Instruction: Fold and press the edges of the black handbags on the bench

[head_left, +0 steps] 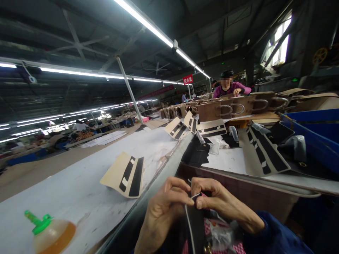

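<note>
Close to my body I hold a dark, flat piece with a pale strip along its edge (196, 220); it looks like a bag part. My left hand (166, 201) is closed in a pinch on the pale edge near its upper end. Right beside it, my right hand (215, 195) grips the top corner of the same dark piece between thumb and fingers. Beneath my hands lie red checked cloth (209, 225) and crumpled clear plastic (222, 234). On the table left of my hands stands a bent beige panel with black strips (125, 176).
A green-capped bottle of amber liquid (54, 234) is on the white-covered table (87, 197). More beige panels (212, 128), brown bags with handles (209, 111) and a blue bin (315, 123) lie ahead and right. A person in purple (243, 88) works behind the bags.
</note>
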Motion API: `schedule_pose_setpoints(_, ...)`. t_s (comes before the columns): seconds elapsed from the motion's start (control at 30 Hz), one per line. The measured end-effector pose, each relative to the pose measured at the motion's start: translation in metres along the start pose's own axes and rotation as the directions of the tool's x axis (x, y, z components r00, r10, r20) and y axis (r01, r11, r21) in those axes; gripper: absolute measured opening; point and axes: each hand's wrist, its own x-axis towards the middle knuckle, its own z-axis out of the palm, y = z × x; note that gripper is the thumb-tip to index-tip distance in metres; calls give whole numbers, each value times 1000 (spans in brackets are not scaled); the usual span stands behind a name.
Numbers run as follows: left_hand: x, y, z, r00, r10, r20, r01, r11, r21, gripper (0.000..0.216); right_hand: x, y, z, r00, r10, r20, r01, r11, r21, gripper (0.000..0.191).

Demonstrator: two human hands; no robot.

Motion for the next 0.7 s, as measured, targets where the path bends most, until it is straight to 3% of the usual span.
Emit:
schedule_pose_setpoints(0.1, -10, 1, -3, 998, -44, -45, 51, 983, 175, 33, -3, 1, -5, 989, -90, -114, 55, 959, -279, 42)
schedule_pose_setpoints(0.23, -13, -3, 1, 993, 81, -85, -36, 899, 436, 22, -7, -1, -6, 974, -179, -141, 75, 835, -546, 41)
schedule_pose_setpoints(0.33, -12, -7, 6, 971, 199, -134, -81, 796, 599, 20, -9, -1, -6, 969, -222, -107, 105, 765, -635, 42)
schedule_pose_setpoints(0.57, -17, -32, 16, 918, 333, -218, -22, 590, 807, 13, -6, 6, 15, 918, -395, -23, 231, 582, -779, 39)
schedule_pose_setpoints(0.7, -32, -58, 13, 843, 392, -368, 124, 524, 843, 18, 1, 23, 31, 868, -495, -24, 269, 513, -815, 43)
